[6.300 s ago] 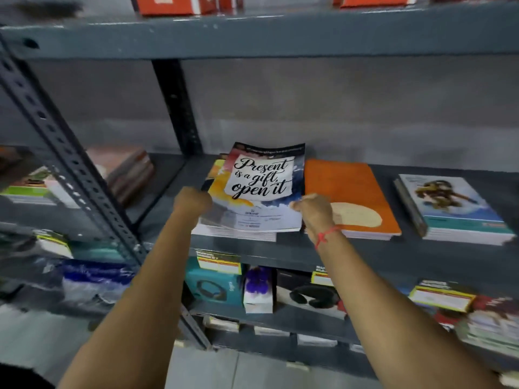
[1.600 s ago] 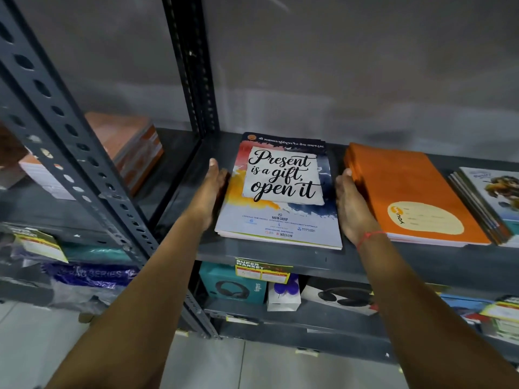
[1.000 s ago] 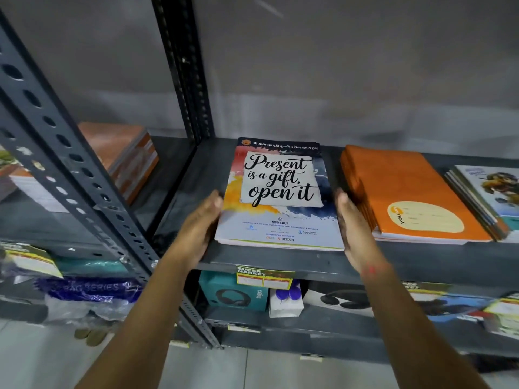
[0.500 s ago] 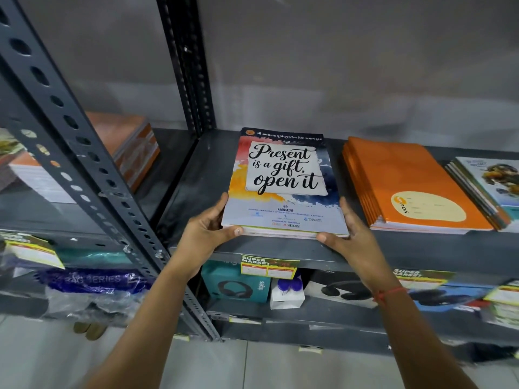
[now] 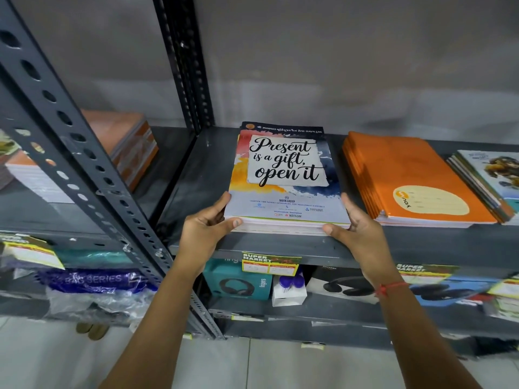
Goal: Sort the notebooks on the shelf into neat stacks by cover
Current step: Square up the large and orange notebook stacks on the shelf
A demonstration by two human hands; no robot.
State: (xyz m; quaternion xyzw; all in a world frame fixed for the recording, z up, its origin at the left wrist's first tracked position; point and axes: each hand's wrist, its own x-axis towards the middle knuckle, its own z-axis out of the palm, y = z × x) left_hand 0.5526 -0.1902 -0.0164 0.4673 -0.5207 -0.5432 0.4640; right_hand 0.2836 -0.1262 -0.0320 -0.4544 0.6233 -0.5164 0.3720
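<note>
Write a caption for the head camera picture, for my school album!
Both hands, left hand and right hand, square up the "Present is a gift" notebook stack beside the orange notebooks.

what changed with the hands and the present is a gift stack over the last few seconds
Both hands slid from the stack's long sides back to its near corners: the left hand and right hand now grip the front edge of the "Present is a gift, open it" notebook stack, which was skewed and is now squared. The orange notebook stack and the grey metal shelf stayed as they were.
</note>
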